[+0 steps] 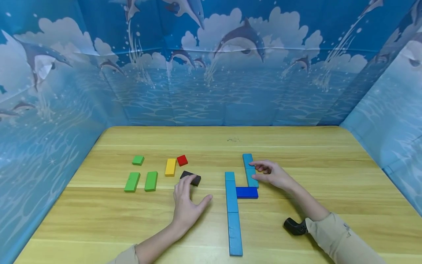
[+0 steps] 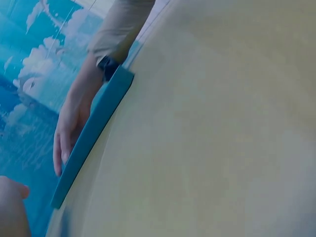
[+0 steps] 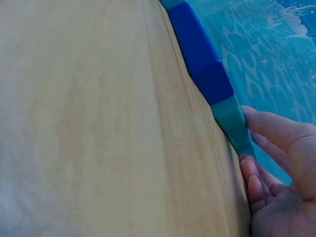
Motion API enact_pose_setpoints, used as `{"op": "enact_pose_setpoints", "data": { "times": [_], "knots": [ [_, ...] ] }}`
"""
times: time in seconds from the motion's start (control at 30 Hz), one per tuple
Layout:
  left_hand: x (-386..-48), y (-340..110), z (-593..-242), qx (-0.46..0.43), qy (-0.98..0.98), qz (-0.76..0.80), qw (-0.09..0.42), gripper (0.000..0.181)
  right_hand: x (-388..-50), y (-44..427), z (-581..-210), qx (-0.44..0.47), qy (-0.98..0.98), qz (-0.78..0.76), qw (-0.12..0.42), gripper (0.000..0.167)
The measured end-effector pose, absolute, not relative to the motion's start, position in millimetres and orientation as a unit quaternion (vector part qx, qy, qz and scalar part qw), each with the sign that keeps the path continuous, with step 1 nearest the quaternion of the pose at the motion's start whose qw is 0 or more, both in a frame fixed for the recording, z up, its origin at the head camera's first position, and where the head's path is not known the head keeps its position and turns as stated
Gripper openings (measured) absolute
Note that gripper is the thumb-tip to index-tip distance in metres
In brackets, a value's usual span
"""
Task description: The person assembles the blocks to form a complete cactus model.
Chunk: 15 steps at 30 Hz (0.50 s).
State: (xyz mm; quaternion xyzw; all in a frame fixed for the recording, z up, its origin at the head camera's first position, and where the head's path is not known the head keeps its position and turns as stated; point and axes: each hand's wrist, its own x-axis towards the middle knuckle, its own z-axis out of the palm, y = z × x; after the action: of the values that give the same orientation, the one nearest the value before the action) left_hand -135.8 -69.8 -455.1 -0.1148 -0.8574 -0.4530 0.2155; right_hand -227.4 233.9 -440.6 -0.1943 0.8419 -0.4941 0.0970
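Across the table [image 1: 99,220], a row of light-blue blocks [image 1: 234,220] is running from 12 to 6 o'clock. At its 9 o'clock, left hand [image 1: 188,209] is arching, released, fingers spread. Right hand [image 1: 274,176] is touching short light-blue pair [image 1: 247,160] at its 3 o'clock edge; pinching or merely resting, cannot tell. Dark-blue block [image 1: 247,193] is lying at the row's 3 o'clock side, against the pair's 6 o'clock end. Black block [image 1: 195,180] is sitting at left hand's 12 o'clock, partly covered.

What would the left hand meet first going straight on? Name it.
Probably the black block: the left hand overlaps it in the head view, though whether they touch is unclear.
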Motion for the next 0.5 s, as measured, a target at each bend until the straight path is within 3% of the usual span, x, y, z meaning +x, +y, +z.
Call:
{"op": "enact_pose_setpoints", "data": {
  "times": [0.3, 0.5],
  "knots": [
    [-153, -94, -458, -0.023, -0.899, -0.403, 0.173, 0.087, -226, 233, -438, -0.195, 0.841, -0.495, 0.098, 0.044],
    [-161, -98, -457, -0.005, -0.919, -0.363, 0.152, 0.089, -226, 233, -439, -0.193, 0.841, -0.495, 0.098, 0.044]
  ]
}}
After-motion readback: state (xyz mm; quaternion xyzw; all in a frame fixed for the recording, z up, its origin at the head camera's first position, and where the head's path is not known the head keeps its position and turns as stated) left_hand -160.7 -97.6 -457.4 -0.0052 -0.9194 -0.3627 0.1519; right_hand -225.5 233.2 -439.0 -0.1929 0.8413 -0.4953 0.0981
